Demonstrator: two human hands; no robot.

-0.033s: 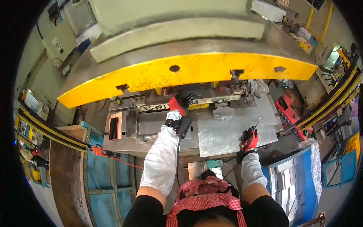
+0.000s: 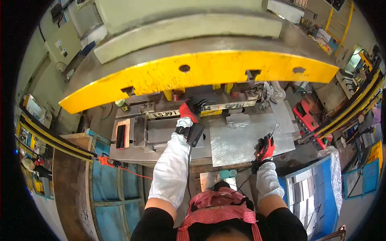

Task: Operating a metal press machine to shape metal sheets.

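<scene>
My left hand (image 2: 189,111), in a red and black glove, reaches to the front edge of the die (image 2: 227,106) under the press. Its dark fingertips blend into the die, so their grip cannot be made out. My right hand (image 2: 263,149), gloved alike, is over the right part of a flat metal sheet (image 2: 229,140). Its fingers are closed on a thin wire hook (image 2: 276,128) that points away from me. A small stack of metal pieces (image 2: 238,120) lies between the sheet and the die.
The yellow press beam (image 2: 217,68) hangs above the die. Left of my left arm are stacked sheets (image 2: 163,131) and a phone-like dark slab (image 2: 120,136). A blue bin of metal pieces (image 2: 317,193) stands at right, near a red machine part (image 2: 307,118). Cables run by both wrists.
The yellow press beam has risen a little, showing more of the die area beneath it. Both my hands and the metal sheet have stayed in place.
</scene>
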